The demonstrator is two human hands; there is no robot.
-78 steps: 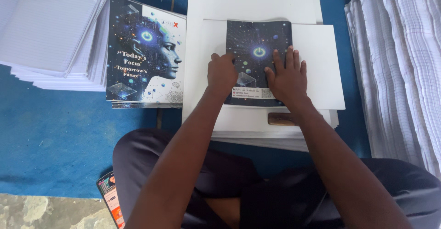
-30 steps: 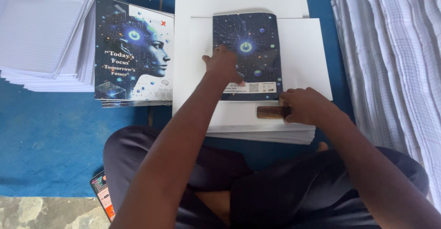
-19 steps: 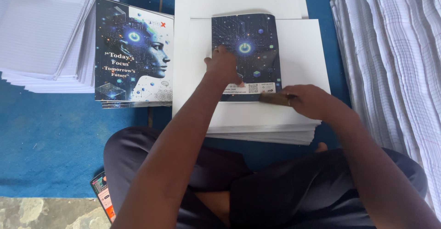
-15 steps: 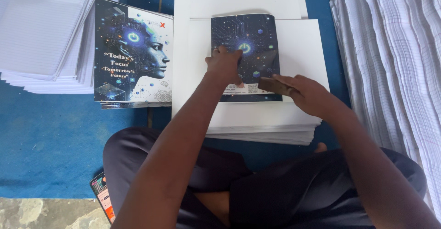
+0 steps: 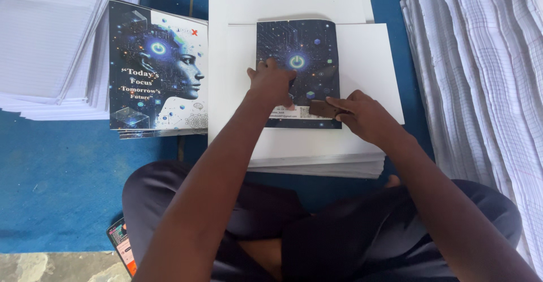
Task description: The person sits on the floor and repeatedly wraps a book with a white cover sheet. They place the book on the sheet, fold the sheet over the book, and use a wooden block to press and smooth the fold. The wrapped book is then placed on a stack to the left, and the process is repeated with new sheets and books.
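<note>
A dark blue booklet (image 5: 305,53) with a glowing circuit pattern lies folded on a stack of white sheets (image 5: 367,67). My left hand (image 5: 272,83) presses flat on the booklet's lower left part. My right hand (image 5: 362,115) grips a small brown wooden block (image 5: 321,108) and holds it against the booklet's lower edge, close to the left hand's fingers.
A pile of finished booklets (image 5: 157,70) with a face on the cover sits to the left. Lined white paper stacks (image 5: 45,39) lie at the far left, and more lined sheets (image 5: 481,73) at the right. A phone (image 5: 123,245) rests on the blue floor by my knee.
My right hand left the booklet, picked up the brown block from the white sheets below it, and brought it up onto the booklet's lower edge. The left hand stayed pressed on the booklet.
</note>
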